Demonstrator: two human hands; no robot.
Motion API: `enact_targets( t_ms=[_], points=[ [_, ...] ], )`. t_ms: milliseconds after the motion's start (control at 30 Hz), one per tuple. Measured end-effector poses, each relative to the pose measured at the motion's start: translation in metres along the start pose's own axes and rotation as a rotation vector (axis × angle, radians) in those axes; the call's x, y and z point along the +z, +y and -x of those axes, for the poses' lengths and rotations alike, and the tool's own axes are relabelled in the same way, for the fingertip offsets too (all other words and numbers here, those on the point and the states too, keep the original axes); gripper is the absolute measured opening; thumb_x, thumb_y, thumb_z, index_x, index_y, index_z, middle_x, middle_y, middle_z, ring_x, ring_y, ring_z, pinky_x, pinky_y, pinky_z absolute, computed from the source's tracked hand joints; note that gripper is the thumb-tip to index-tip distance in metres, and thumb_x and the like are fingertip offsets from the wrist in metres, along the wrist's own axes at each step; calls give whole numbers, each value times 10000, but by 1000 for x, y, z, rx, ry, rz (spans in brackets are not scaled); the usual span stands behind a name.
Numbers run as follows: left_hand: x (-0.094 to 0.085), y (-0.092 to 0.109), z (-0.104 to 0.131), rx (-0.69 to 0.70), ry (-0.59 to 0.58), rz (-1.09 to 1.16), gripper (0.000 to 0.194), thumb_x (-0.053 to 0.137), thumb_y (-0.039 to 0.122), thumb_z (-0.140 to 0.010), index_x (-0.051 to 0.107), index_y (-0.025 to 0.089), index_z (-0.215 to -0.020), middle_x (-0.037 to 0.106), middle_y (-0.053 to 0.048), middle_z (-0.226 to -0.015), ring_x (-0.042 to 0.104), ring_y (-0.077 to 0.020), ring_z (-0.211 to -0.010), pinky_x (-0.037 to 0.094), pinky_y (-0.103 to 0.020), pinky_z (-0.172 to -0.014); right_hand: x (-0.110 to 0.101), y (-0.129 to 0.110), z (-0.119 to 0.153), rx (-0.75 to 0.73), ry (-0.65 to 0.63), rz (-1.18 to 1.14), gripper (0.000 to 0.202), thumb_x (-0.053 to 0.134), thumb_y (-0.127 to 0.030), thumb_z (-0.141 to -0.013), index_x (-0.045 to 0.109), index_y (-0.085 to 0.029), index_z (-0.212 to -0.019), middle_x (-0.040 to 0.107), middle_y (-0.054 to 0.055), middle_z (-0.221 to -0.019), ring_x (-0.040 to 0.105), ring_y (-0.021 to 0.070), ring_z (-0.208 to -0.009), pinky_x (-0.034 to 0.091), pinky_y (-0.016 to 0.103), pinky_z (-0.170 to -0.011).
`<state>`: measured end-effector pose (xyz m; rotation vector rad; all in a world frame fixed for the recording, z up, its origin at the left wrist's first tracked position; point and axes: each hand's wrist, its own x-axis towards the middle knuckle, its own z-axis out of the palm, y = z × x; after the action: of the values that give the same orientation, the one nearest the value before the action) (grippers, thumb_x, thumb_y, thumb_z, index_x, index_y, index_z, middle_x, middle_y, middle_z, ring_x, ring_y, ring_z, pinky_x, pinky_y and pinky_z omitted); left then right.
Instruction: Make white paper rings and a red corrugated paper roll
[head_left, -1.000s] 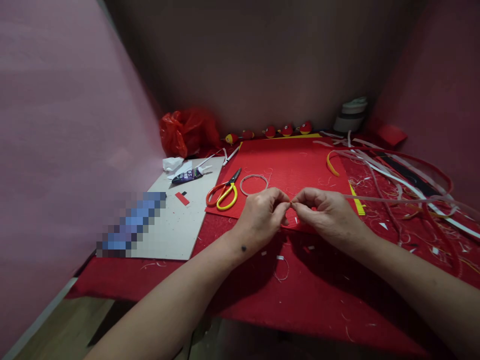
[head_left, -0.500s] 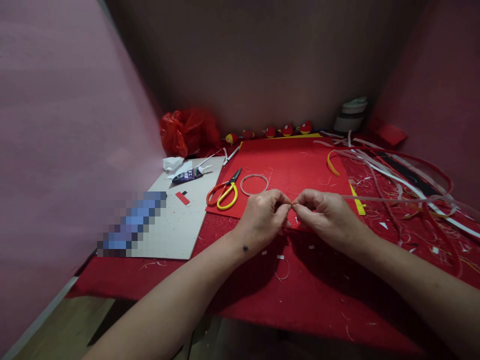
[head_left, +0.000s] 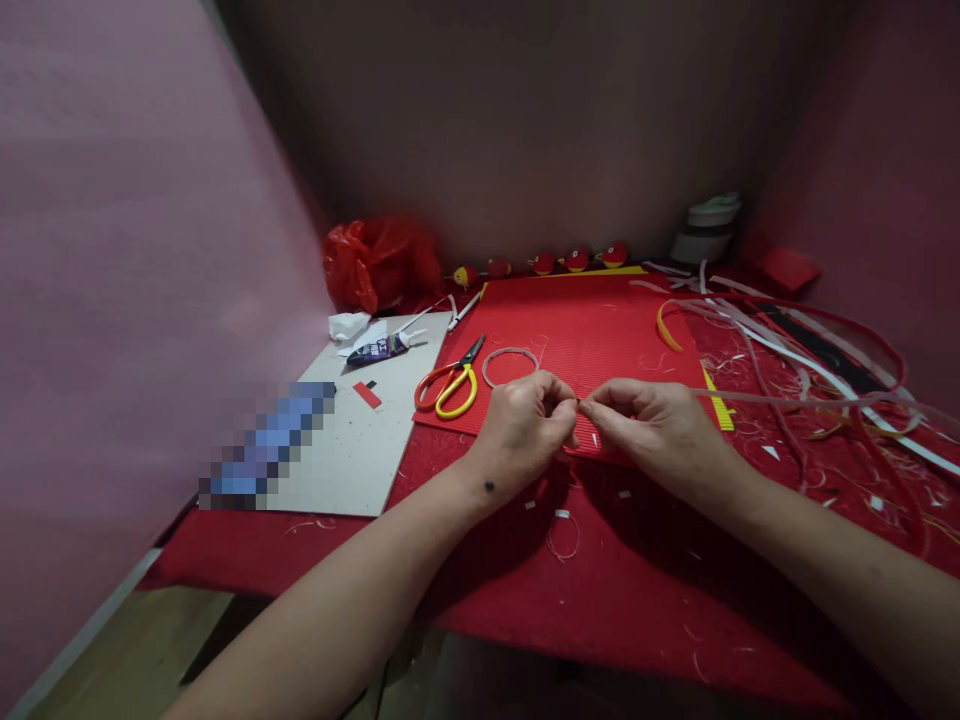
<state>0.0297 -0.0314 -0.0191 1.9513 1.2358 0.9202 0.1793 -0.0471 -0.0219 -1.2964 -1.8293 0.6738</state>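
Note:
My left hand [head_left: 529, 425] and my right hand [head_left: 645, 425] meet fingertip to fingertip over the near part of a red corrugated sheet [head_left: 577, 325]. Both are closed in a pinch on something tiny and dark between them, too small to name. A pale strip [head_left: 780, 400] runs out to the right from behind my right hand. Just beyond my left hand lies a thin pale ring [head_left: 511, 350]. Scissors [head_left: 456, 385] with one red and one yellow handle rest left of it, on the sheet's left edge.
A grey board [head_left: 352, 450] at left bears a glue tube [head_left: 379, 348], crumpled white paper [head_left: 349, 325] and a red scrap [head_left: 367, 395]. A red plastic bag [head_left: 379, 265] and several small red-and-yellow figures [head_left: 577, 260] line the back. Tangled strips [head_left: 810, 350] cover the right side.
My hands stay together, with the fingertips of my right hand drawn very slightly apart from my left. The whole view has shifted a little.

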Motion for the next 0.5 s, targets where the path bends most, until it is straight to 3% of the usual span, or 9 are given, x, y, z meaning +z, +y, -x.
enact_targets(
  t_ms=[200, 333, 500],
  points=[
    [3, 0, 1, 101, 72, -162, 89, 483, 118, -747, 548, 139, -691, 586, 13, -547, 542, -77, -488, 423, -179, -505, 3, 1, 3, -51, 34, 111, 239, 486, -258, -781, 531, -168, -564, 434, -25, -477, 397, 94, -458, 303, 221, -462],
    [8, -3, 4, 284, 194, -371, 69, 495, 124, -748, 545, 131, -701, 586, -9, -612, 527, -97, -541, 413, -208, -538, 5, 0, 4, -54, 41, 173, 213, 486, -235, -762, 543, -170, -568, 456, -18, -478, 416, 104, -460, 307, 230, -475],
    [11, -7, 6, 417, 222, -464, 72, 471, 118, -760, 532, 122, -722, 570, -26, -651, 511, -110, -573, 409, -218, -546, 7, 2, 4, -53, 44, 187, 177, 479, -220, -753, 571, -168, -611, 511, -2, -507, 455, 117, -475, 316, 234, -482]
  ],
)
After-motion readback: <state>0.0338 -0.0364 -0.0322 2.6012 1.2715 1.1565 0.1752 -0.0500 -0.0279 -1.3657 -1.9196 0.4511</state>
